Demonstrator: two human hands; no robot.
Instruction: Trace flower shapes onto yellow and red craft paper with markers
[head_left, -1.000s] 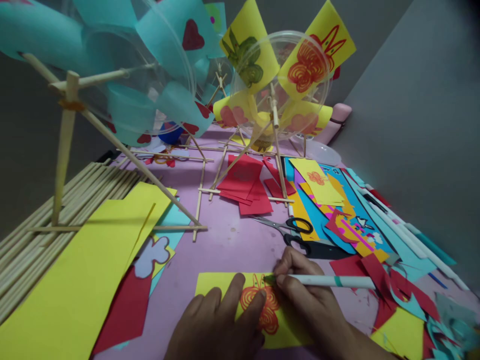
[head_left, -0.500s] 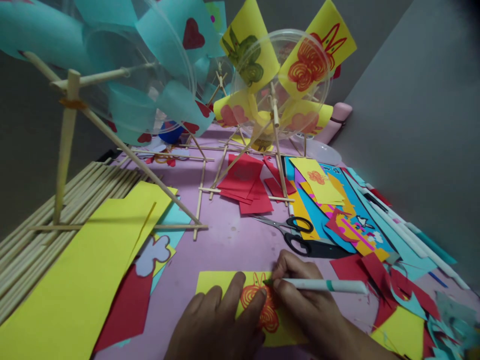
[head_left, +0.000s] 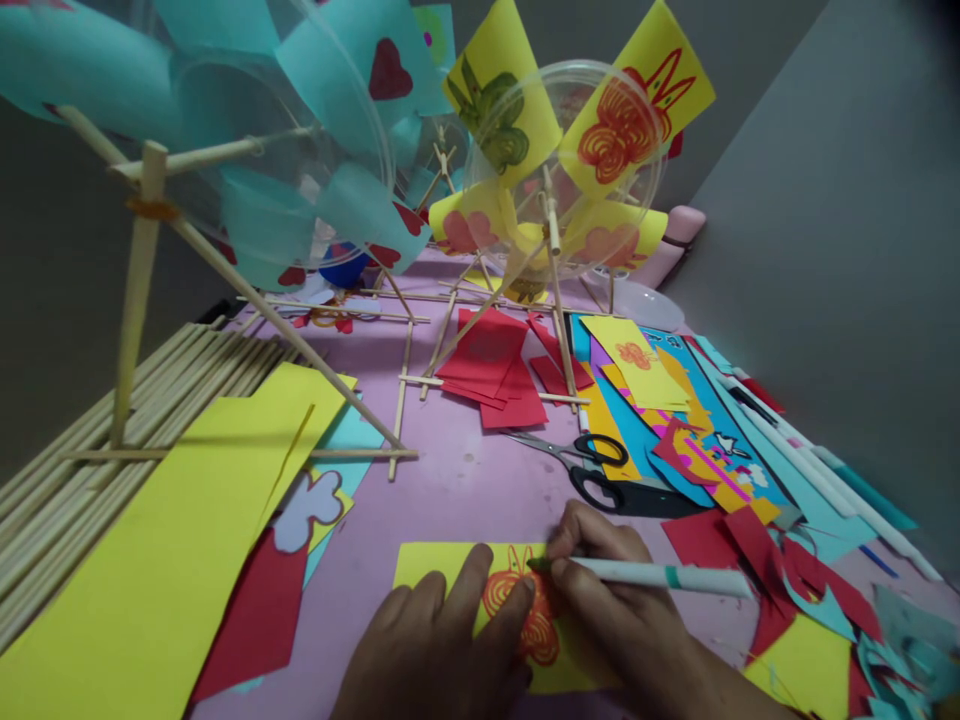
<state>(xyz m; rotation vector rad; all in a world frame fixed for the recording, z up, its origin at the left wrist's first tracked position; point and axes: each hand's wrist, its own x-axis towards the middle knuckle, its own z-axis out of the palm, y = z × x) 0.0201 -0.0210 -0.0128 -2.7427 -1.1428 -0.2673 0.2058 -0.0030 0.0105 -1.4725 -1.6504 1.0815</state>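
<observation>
purple bench (head_left: pixel 457 500) held a yellow card (head_left: pixel 499 595) at the near middle; the left hand (head_left: pixel 431 640), loosely spread, pressed it flat, the right hand (head_left: pixel 619 590) pinched a white marker (head_left: pixel 660 574). likely light and crease-prone, the card suited an edge grip.

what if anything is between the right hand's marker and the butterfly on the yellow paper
Nothing visible: the right hand holds the white marker, its dark tip at the red butterfly on the yellow paper. The left hand covers part of the butterfly, but lies beside the tip.
</observation>
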